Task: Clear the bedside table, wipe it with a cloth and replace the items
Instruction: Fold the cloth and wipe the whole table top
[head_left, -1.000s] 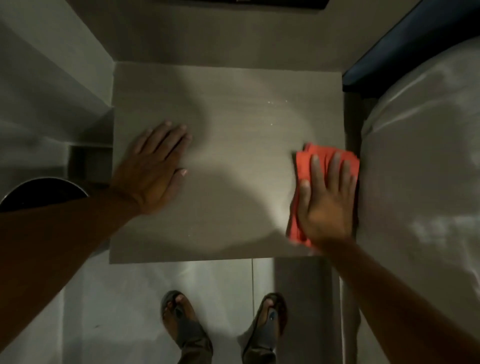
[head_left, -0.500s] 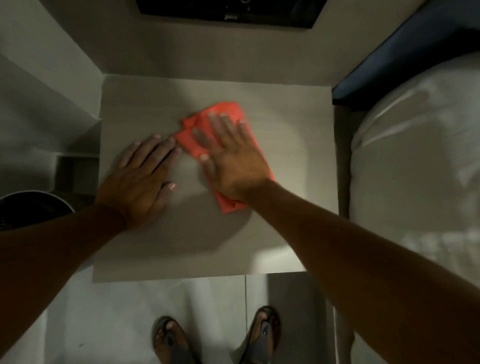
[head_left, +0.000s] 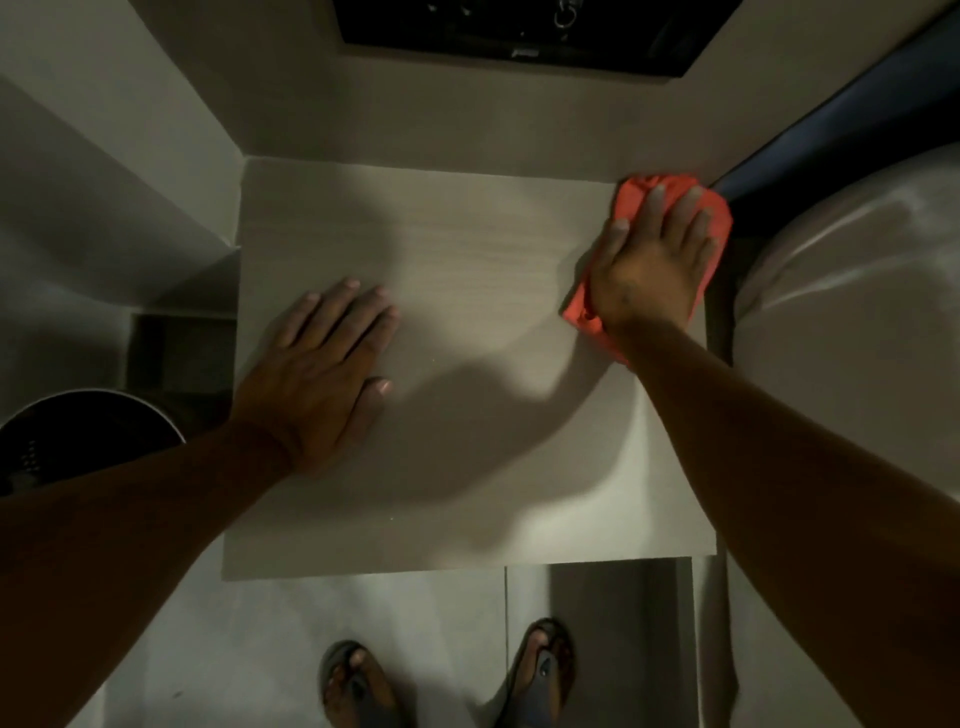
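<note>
The bedside table (head_left: 467, 493) is a pale square top with nothing standing on it. My right hand (head_left: 649, 260) lies flat, fingers spread, pressing a folded orange cloth (head_left: 631, 195) against the table's far right corner. The cloth shows past the fingertips and beside the wrist. My left hand (head_left: 322, 374) rests palm down, holding nothing, on the left half of the table.
A bed with a light cover (head_left: 857, 338) and a dark headboard (head_left: 831, 140) borders the table's right side. A dark round bin (head_left: 78, 436) stands at the left. A dark panel (head_left: 519, 31) hangs on the wall behind. My sandalled feet (head_left: 447, 680) stand on the tiled floor.
My right hand slid the cloth from the right edge to the table's middle, then out to the far right corner. My left hand stayed put.
</note>
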